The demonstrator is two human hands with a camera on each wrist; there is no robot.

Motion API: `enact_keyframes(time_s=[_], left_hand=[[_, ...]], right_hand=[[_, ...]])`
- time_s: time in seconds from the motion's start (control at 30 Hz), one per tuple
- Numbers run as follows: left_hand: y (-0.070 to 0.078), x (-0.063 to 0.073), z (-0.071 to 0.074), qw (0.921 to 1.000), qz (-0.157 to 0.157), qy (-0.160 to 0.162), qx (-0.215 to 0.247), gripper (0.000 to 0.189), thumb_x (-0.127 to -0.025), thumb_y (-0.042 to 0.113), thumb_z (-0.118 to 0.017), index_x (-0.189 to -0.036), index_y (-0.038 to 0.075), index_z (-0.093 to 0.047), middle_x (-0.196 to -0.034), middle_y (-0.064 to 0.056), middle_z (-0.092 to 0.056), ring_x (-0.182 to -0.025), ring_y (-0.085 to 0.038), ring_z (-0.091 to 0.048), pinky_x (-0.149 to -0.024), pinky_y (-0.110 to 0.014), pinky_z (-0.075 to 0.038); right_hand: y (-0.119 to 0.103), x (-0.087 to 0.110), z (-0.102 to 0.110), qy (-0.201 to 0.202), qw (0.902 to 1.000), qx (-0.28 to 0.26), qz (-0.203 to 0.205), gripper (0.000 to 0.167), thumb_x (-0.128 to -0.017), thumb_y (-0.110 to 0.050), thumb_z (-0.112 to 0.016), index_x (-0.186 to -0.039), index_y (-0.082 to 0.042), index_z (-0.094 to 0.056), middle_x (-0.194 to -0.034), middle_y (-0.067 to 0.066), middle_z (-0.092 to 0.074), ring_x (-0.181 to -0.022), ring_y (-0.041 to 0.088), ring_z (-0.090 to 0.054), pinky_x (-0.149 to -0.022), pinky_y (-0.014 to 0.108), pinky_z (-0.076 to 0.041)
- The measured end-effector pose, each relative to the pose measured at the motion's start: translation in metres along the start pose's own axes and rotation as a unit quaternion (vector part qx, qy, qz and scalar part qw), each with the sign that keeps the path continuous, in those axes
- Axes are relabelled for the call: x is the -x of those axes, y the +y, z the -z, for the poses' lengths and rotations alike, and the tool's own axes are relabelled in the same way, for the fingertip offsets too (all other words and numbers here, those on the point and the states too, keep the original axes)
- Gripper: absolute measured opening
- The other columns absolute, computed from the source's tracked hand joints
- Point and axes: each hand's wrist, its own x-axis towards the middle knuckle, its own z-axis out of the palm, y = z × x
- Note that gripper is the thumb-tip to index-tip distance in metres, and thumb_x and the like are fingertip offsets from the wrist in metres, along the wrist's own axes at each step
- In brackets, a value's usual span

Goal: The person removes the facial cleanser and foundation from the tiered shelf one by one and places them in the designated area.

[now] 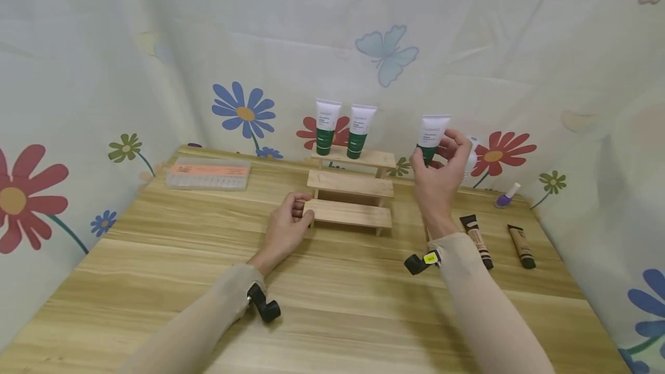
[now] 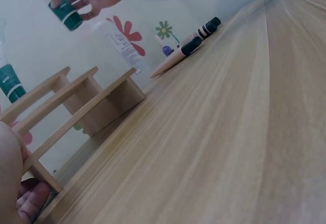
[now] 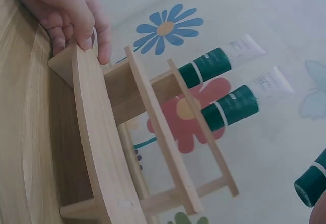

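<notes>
A three-tier wooden display stand (image 1: pixel 349 183) stands toward the back of the table. Its lowest step is gripped at the left end by my left hand (image 1: pixel 288 221), thumb on top and fingers round the edge. Two white and green squeeze tubes, one at the left (image 1: pixel 326 127) and one beside it (image 1: pixel 359 131), stand upright on the top step. To the right of the stand, my right hand (image 1: pixel 443 175) holds a third such tube (image 1: pixel 433 138) in the air, cap end down. In the left wrist view that raised tube (image 2: pixel 66 14) hangs above the stand.
At the back left lies a clear flat case (image 1: pixel 209 174) with an orange label. On the right are a purple nail polish bottle (image 1: pixel 507 195) and two beige tubes with dark caps (image 1: pixel 477 241) (image 1: pixel 521 246). Partly behind my right hand stands a white bottle (image 1: pixel 471 157). A flowered curtain (image 1: pixel 291 27) hangs behind.
</notes>
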Motion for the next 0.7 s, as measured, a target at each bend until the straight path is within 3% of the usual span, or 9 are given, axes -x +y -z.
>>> enact_keyframes(time_s=[0.33,0.7], left_hand=[[0.000,0.000,0.000,1.0000,-0.001,0.004,-0.002,0.035,-0.107,0.015,-0.068,-0.142,0.011,-0.066,-0.116,-0.010,-0.069,-0.102,-0.022,-0.065,-0.086,-0.029,-0.056],[0.001,0.000,0.001,1.0000,0.002,0.000,0.002,0.037,-0.107,0.017,-0.068,-0.143,0.011,-0.066,-0.117,-0.009,-0.069,-0.103,-0.023,-0.066,-0.087,-0.030,-0.058]], right_hand=[[-0.020,0.004,0.060,0.027,0.9993,0.020,0.016,0.059,-0.097,0.001,-0.076,-0.150,-0.011,-0.054,-0.127,-0.008,-0.060,-0.111,0.016,-0.058,-0.086,0.031,-0.047],[-0.026,0.019,0.142,0.071,0.9901,0.121,-0.005,0.059,-0.099,-0.004,-0.078,-0.153,-0.017,-0.057,-0.132,-0.012,-0.062,-0.116,0.013,-0.060,-0.088,0.027,-0.050]])
